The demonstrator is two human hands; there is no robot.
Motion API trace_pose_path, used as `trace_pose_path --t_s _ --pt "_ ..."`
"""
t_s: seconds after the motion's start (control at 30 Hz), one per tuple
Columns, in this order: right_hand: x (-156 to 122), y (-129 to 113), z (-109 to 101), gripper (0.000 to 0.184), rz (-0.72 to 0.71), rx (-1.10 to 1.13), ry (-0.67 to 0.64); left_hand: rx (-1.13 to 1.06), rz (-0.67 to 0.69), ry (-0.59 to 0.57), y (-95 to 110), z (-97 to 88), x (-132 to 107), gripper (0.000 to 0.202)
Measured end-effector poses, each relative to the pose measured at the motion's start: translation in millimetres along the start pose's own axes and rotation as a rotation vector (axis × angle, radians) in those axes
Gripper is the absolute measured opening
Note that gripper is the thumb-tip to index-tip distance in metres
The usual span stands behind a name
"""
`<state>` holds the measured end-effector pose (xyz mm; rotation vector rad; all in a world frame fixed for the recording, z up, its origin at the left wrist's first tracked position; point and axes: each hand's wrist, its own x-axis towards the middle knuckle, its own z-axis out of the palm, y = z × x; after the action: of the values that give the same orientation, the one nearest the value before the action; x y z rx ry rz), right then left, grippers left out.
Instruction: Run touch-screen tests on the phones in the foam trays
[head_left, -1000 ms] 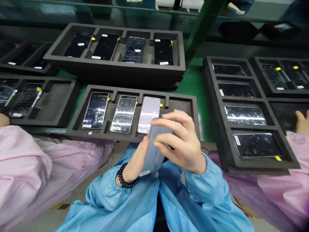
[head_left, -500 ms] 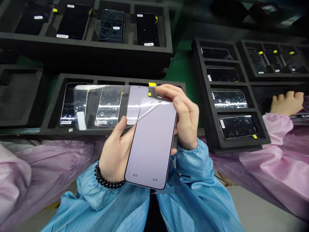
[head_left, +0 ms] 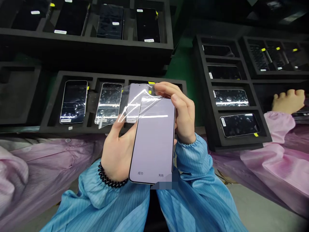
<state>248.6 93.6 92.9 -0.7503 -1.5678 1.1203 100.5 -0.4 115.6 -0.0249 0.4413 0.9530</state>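
Observation:
My left hand [head_left: 116, 151], a black coiled band at its wrist, supports a smartphone [head_left: 154, 145] from its left side, with the thumb raised and the other fingers hidden behind. Its screen glows pale lilac with two small labels at the bottom. My right hand [head_left: 182, 111] grips the phone's upper right edge, index finger stretched above the top. A clear protective film [head_left: 127, 96] lies over the phone's upper part and sticks out leftward past my left thumb. Whether my right fingers also touch the film, I cannot tell.
Just beyond, a black foam tray [head_left: 49, 124] holds several phones. A higher tray [head_left: 72, 38] with phones stands behind it, and another phone tray [head_left: 216, 141] is at the right. A co-worker's hand [head_left: 288, 101] in a pink sleeve rests at far right.
The loose part of the film has swung in toward the phone and reaches less far left. The phone has shifted slightly right and up, still between both hands.

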Motion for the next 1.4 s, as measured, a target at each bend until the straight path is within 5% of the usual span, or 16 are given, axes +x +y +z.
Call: trace_pose_path --t_s 0.73,0.97,1.07,1.27,1.4 --pt "-1 21 -4 0.036 0.134 -0.125 0.018 0.127 0.009 0.308 -1 15.7 7 0.082" --pt "5 32 -17 0.046 0.153 0.069 0.065 0.189 -0.006 0.205 5 -3.2 17 0.082" --pt "-1 28 -28 0.041 0.110 0.122 0.169 0.209 0.066 0.220 10 -12.6 29 0.076" --pt "-41 17 -42 0.030 0.149 -0.178 0.366 0.348 0.356 0.226 9 -3.3 82 0.057" --pt "-55 15 -53 0.029 0.146 -0.289 0.503 0.461 0.345 0.162 -5 4.4 129 0.055"
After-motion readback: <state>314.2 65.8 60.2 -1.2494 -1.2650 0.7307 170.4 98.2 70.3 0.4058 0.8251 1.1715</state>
